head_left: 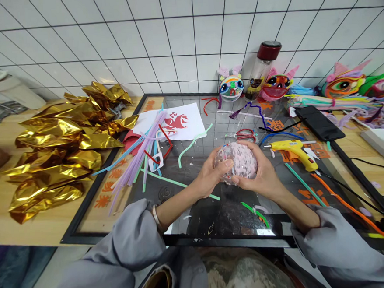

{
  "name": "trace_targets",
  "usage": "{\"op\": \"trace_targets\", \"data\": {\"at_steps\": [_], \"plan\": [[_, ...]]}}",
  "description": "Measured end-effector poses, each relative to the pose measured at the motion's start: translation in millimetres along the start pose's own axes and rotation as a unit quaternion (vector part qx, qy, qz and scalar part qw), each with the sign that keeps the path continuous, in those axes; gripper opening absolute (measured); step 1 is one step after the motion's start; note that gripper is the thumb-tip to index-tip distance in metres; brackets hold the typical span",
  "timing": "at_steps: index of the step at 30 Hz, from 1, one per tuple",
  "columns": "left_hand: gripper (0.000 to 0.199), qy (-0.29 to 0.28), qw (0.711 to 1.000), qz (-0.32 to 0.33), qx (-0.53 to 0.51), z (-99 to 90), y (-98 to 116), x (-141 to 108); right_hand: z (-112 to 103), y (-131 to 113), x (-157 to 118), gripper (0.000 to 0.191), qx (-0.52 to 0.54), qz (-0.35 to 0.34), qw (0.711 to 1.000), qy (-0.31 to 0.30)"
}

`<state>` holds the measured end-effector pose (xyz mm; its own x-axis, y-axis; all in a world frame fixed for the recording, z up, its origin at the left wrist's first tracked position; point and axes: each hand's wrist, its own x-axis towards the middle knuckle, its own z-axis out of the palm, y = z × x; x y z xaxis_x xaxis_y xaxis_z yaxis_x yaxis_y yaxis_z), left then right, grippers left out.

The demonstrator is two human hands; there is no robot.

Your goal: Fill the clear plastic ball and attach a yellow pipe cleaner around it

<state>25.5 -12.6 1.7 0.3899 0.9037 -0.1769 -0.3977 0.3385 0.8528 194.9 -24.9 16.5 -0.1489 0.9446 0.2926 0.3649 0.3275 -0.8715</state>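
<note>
The left hand and right hand wrap around a round pinkish-white ball, apparently plastic, above a black-framed glass panel; a yellow plastic glue gun lies on the panel's right.

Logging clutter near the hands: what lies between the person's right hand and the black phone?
The head view shows a yellow glue gun between the right hand and black phone, with a curved blue pipe cleaner just beyond it.

Bright, even light (glints on foil)
</note>
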Motion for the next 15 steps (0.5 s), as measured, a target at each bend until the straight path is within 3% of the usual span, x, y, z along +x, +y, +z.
{"op": "trace_targets", "data": {"at_steps": [9,15], "plan": [[0.082,0.004,1.0,0.025,-0.011,-1.4,-6.4,2.4,1.0,2.8,-3.8,0.077,-0.021,-0.008,1.0,-0.011],[0.082,-0.012,0.999,0.016,-0.026,-3.0,-6.0,2.0,-1.5,9.5,-3.2,0.102,-0.026,-0.002,0.999,-0.04]]}}
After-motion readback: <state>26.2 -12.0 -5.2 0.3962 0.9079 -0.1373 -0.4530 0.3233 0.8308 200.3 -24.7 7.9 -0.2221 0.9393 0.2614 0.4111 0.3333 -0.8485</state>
